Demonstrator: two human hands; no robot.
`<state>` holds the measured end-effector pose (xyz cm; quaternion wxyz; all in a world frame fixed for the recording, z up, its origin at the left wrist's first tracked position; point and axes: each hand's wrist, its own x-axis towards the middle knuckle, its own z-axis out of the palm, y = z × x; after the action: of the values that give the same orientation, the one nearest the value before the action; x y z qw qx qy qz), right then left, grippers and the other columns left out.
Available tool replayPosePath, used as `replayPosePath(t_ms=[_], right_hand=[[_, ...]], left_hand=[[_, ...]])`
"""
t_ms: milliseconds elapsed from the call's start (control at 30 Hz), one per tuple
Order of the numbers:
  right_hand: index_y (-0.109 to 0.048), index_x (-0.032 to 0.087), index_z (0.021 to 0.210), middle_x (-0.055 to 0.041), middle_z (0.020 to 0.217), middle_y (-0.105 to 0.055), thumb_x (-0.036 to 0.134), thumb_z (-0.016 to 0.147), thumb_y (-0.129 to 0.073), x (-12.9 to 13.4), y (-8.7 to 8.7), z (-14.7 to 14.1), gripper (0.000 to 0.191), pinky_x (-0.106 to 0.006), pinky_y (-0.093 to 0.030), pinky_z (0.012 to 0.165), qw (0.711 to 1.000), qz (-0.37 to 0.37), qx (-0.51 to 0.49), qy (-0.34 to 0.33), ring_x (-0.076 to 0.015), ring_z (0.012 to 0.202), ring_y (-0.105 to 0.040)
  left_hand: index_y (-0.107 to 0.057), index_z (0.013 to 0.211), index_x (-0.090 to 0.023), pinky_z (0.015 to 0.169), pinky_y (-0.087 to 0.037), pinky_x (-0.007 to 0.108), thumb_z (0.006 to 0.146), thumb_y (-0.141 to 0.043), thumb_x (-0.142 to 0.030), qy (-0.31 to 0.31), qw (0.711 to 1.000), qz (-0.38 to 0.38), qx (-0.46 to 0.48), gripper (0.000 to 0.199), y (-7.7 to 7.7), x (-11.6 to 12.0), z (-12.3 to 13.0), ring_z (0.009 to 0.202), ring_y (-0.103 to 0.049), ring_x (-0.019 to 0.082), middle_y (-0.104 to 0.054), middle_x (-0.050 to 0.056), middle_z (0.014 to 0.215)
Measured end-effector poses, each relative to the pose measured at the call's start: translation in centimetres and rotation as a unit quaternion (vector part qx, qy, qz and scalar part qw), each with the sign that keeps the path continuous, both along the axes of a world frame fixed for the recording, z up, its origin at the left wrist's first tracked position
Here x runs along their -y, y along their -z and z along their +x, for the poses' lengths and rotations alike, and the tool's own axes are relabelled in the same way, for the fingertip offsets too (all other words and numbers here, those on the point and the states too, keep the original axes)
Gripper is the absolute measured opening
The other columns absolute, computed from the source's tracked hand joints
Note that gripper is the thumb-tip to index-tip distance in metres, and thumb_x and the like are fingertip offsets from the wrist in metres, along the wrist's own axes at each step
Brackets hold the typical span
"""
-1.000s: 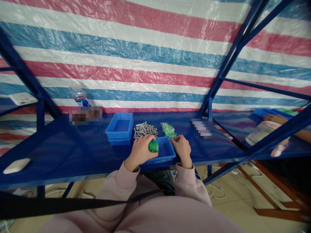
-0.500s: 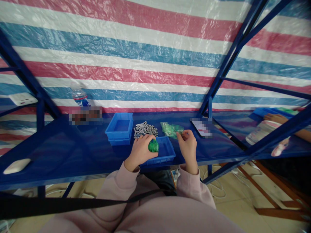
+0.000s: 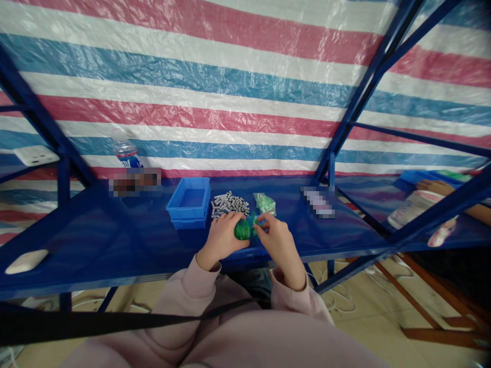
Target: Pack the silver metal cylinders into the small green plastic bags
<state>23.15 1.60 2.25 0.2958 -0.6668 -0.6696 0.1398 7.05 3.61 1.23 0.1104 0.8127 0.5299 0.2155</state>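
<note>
The green bundle [image 3: 242, 230] sits between both hands, just above the near blue bin [image 3: 258, 250] — probably so that anything dropped falls inside. It looks small, rounded and shiny, like crumpled plastic film. The left hand [image 3: 221, 238] is curled closed around it; the right hand [image 3: 276, 242] pinches a green piece at its side with the fingertips. Behind lie grey metal cylinders [image 3: 229, 204], a green bag [image 3: 265, 203] and a second blue bin [image 3: 189, 202] — all on the blue shelf [image 3: 115, 240].

A blue metal shelf [image 3: 115, 240] is seen carrying a blue bin [image 3: 190, 202], a heap of grey metal pieces [image 3: 229, 203], a green bag [image 3: 265, 203], a far-left water bottle [image 3: 126, 152] and a near-left white mouse [image 3: 26, 260].
</note>
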Motion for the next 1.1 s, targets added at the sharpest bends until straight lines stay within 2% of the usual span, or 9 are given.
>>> replayPosePath(t_ms=[133,367,667,933,1100], right_hand=[[-0.058,0.024,0.090,0.0006,0.072,-0.069,0.024,0.082,-0.056,0.2,-0.4,-0.3,0.008,-0.023,-0.032,0.056,0.999,-0.014,0.035,-0.007,-0.0182,0.069,-0.063],[-0.058,0.024,0.089,0.0016,0.068,-0.067,0.023,0.082,-0.057,0.1,-0.2,-0.6,0.007,-0.022,-0.031,0.055,0.999,-0.021,0.037,-0.030,-0.0176,0.068,-0.063],[-0.059,0.023,0.091,-0.0016,0.075,-0.069,0.024,0.085,-0.054,0.1,-0.2,-1.0,0.008,-0.023,-0.032,0.056,0.997,-0.033,0.067,-0.020,-0.0189,0.072,-0.065],[-0.061,0.020,0.095,-0.0070,0.083,-0.070,0.027,0.093,-0.042,0.5,-0.7,-1.6,0.020,-0.025,-0.035,0.059,0.987,-0.055,0.149,-0.028,-0.0204,0.077,-0.067],[-0.060,0.018,0.094,-0.0095,0.083,-0.070,0.028,0.095,-0.036,0.6,-0.8,-1.9,0.027,-0.025,-0.034,0.058,0.983,-0.066,0.166,-0.032,-0.0217,0.076,-0.067]], left_hand=[[-0.056,0.107,-0.027,0.084,-0.039,0.037,0.062,-0.070,-0.036,0.001,1.000,-0.007,0.001,0.048,-0.1,-0.1,0.0,0.104,-0.054,0.027,-0.062,0.002,0.109],[-0.056,0.106,-0.027,0.085,-0.040,0.038,0.062,-0.070,-0.036,-0.004,1.000,-0.012,0.003,0.047,-0.1,-0.1,0.1,0.105,-0.054,0.028,-0.062,0.002,0.110],[-0.055,0.105,-0.027,0.085,-0.039,0.037,0.062,-0.070,-0.037,-0.001,1.000,-0.009,0.005,0.046,-0.2,0.0,0.1,0.104,-0.055,0.028,-0.062,0.002,0.109],[-0.056,0.106,-0.028,0.086,-0.040,0.038,0.062,-0.071,-0.037,-0.004,1.000,-0.009,0.011,0.047,-0.2,0.0,0.2,0.104,-0.055,0.027,-0.062,0.002,0.110],[-0.056,0.106,-0.028,0.086,-0.039,0.038,0.062,-0.071,-0.038,0.000,1.000,-0.002,0.015,0.048,0.0,0.0,0.2,0.104,-0.054,0.027,-0.062,0.001,0.111]])
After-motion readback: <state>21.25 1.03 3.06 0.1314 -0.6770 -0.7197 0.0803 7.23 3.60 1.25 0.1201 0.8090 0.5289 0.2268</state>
